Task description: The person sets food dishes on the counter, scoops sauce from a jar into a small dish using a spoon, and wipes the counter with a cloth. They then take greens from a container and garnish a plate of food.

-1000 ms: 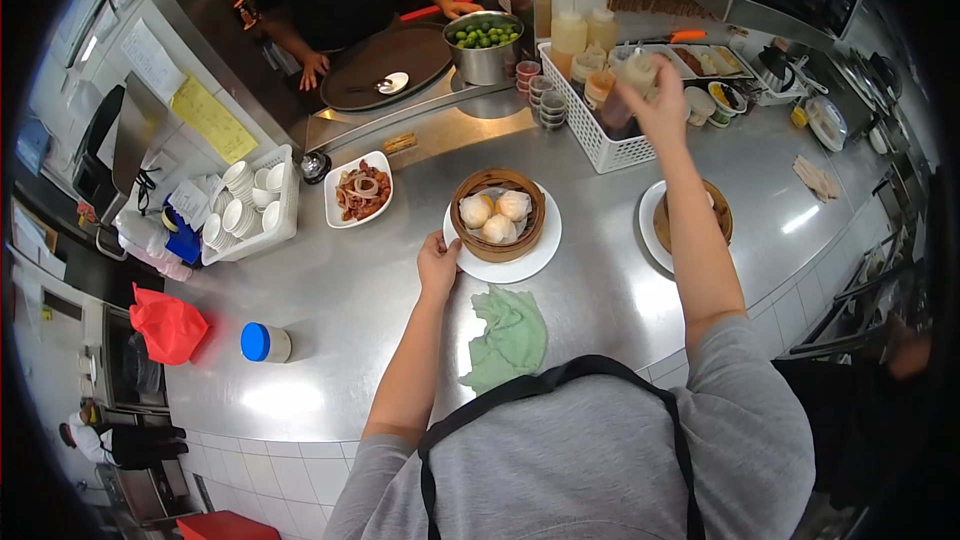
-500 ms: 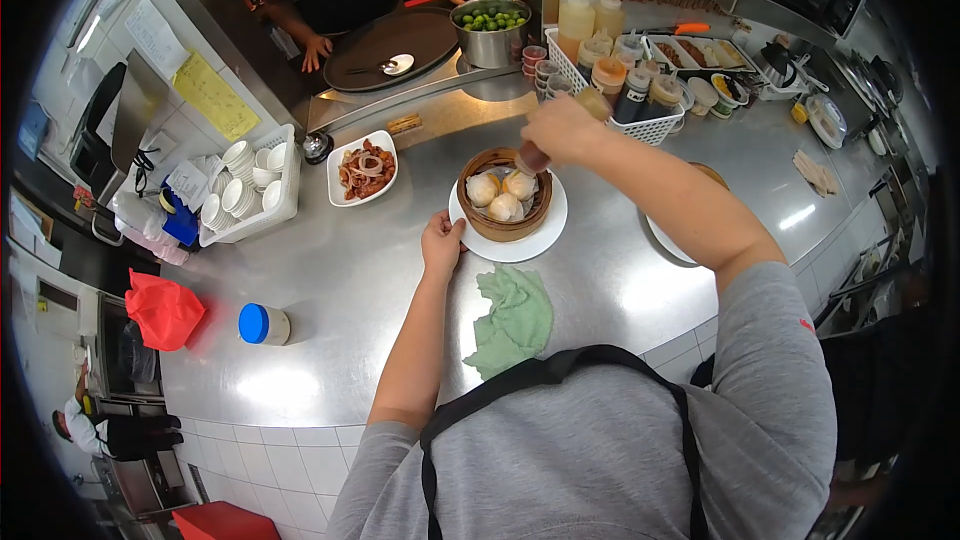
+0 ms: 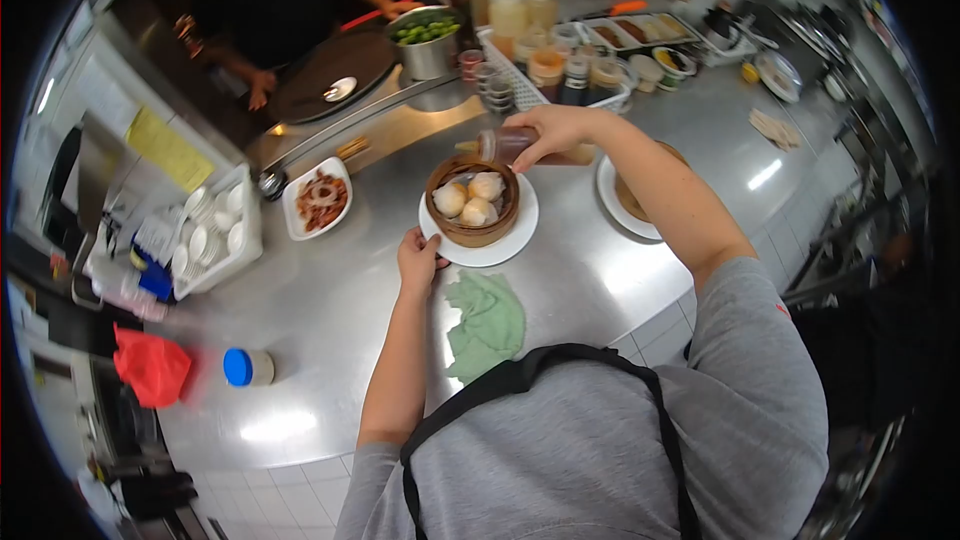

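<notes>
Right hand (image 3: 556, 132): fingers wrap a squeeze bottle (image 3: 508, 147), near-level at the bamboo steamer (image 3: 474, 237)'s far rim; probably light, soft-walled, best held mid-body. Left hand (image 3: 416, 262): fingers pinch the plate (image 3: 528, 224) beneath.

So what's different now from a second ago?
The right hand has carried a squeeze bottle leftward from the white basket to beside the steamer basket. The bottle is now tipped sideways, nozzle pointing left. Nothing was let go. The left hand stayed at the plate, and the three dumplings are still inside the steamer.
</notes>
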Demonstrator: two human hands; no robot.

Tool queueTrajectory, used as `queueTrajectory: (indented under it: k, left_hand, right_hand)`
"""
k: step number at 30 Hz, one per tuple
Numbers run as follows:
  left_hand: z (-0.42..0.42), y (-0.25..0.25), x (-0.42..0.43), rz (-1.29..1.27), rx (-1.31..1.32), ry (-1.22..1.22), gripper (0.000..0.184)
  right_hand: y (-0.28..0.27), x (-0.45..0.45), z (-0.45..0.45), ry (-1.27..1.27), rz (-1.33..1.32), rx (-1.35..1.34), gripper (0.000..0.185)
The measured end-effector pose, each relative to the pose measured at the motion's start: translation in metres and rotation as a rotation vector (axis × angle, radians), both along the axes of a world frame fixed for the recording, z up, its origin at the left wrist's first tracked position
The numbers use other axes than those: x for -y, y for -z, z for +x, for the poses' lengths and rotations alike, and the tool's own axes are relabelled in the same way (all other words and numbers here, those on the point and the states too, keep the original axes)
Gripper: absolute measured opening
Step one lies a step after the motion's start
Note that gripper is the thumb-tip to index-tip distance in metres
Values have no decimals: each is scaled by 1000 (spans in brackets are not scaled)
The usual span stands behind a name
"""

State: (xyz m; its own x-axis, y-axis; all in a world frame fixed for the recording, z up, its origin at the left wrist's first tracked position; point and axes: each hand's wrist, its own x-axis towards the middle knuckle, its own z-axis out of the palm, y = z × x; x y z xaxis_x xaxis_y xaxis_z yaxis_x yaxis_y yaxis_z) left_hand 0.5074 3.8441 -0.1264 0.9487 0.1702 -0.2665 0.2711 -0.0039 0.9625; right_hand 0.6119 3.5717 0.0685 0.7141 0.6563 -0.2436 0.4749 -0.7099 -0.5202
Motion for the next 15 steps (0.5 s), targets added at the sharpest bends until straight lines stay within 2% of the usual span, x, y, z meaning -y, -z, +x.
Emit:
queueTrajectory:
  k: [2, 4, 5, 6, 7, 9, 10, 12, 13, 15]
  left_hand:
    - [0, -4, 16, -36, -7, 15, 24]
    - [-1, -5, 30, -47, -19, 39, 23]
    - [-1, -8, 37, -59, -18, 53, 23]
    - [-1, -9, 43, -70, -16, 64, 22]
    - [-1, -9, 48, -67, -16, 80, 22]
    - [0, -9, 57, -57, -35, 120, 24]
    - [0, -10, 60, -53, -35, 132, 24]
    - [1, -11, 65, -82, -23, 155, 25]
    - [1, -11, 66, -80, -24, 164, 25]
    - [3, -11, 65, -58, -45, 148, 25]
  right_hand:
    - [6, 54, -5, 119, 283, -143, 58]
    - [-31, 99, -26, 257, 102, -229, 51]
    - [-26, 131, -26, 295, 120, -235, 52]
    - [-36, 150, -38, 411, 18, -229, 57]
    - [-48, 160, -47, 475, -222, -107, 54]
    - [-35, 198, -41, 525, -552, -63, 49]
    - [-33, 201, -39, 536, -548, -67, 49]
    - [-28, 204, -35, 469, -1033, -1, 45]
    - [-25, 203, -36, 478, -1032, -6, 45]
    - [-22, 199, -34, 469, -1046, 209, 46]
